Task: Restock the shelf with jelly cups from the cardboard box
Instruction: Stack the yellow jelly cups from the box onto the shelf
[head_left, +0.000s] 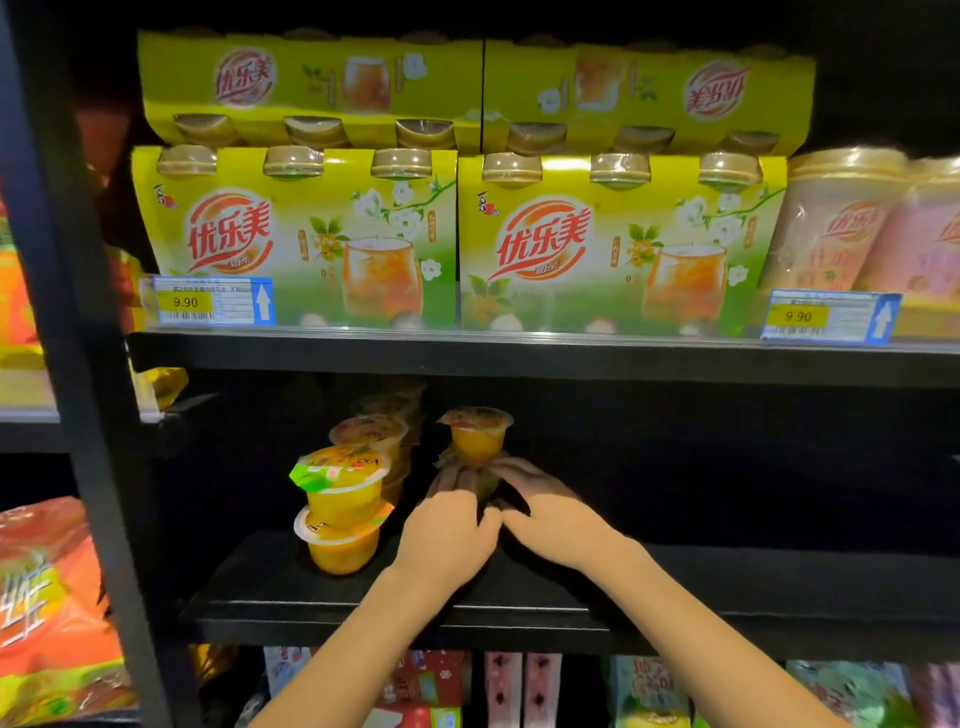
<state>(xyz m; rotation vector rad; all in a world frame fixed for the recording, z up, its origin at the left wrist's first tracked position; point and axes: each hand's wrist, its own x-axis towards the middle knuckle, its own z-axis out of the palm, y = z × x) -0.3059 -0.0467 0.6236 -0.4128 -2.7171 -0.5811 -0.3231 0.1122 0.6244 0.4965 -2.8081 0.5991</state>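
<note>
1. Jelly cup stack under your hands (475, 441): two cups, one on the other, at the centre of the dark middle shelf (727, 577). The upper cup shows clear; the lower is mostly hidden behind your fingers.
2. Left hand (447, 535): fingers curled round the lower cup from 8 o'clock of it.
3. Right hand (545, 514): fingers wrapped on the same lower cup from 4 o'clock. The two hands meet at the thumbs.
4. Step in hand, by judgement: seating a fresh stack on the shelf. Next move calls for letting go gently so the top cup does not tip, then fetching more.
5. Placed stack (343, 506): two cups at 9 o'clock of your stack, near but apart; a further row (371, 431) runs back behind it.
6. Cardboard box: not in view.
7. Yellow multipacks (618, 244): upper shelf, 12 o'clock, with price tags (213, 301) on the rail.
8. Obstruction: none to the right at 3 o'clock; the placed stack limits leftward room.
</note>
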